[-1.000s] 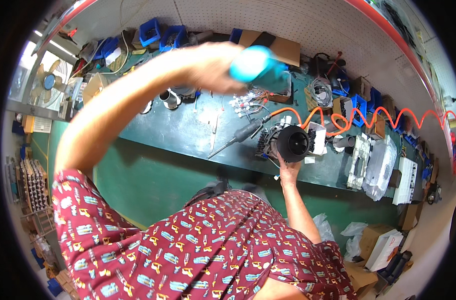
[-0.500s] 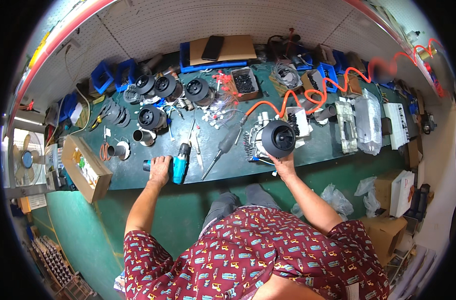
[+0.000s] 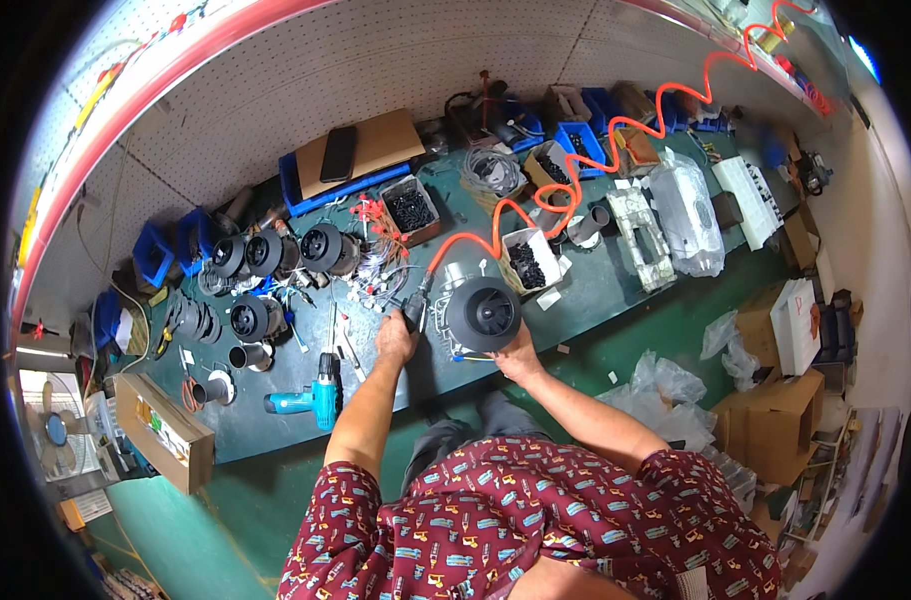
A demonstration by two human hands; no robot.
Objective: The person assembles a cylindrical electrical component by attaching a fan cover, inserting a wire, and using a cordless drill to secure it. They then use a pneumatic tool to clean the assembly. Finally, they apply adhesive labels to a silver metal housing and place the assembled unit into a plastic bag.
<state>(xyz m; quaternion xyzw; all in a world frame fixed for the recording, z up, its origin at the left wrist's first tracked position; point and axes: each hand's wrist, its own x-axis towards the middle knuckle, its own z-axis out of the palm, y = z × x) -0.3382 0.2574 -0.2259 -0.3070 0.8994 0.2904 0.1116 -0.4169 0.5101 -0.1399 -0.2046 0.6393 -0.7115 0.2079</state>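
OK, hold black fan unit point(image 3: 483, 313) steady over bench point(image 3: 590, 287), nr front edge, w/ R hand point(image 3: 518, 357) clamped on its lower-right side (fingertips hidden); w/ L hand point(image 3: 396, 338) wrapped round dark air tool point(image 3: 415, 305), guide it squarely, leaving orange hose point(image 3: 465, 237) slack.

Blower unit point(image 3: 457, 322): blk round impeller point(image 3: 485, 313), blades showing in open face, tilted up; grey metal housing point(image 3: 459, 271) part-hidden under it & to L; thin wires point(image 3: 468, 358) at near edge. R hand point(image 3: 518, 358) grips blower unit's near R side. Air tool point(image 3: 415, 304): dk body, upright-ish in view, just L of blower unit, in L hand point(image 3: 396, 339); tip unclear. Its orange coiled hose point(image 3: 475, 237) runs past blower unit's far side, then off R.
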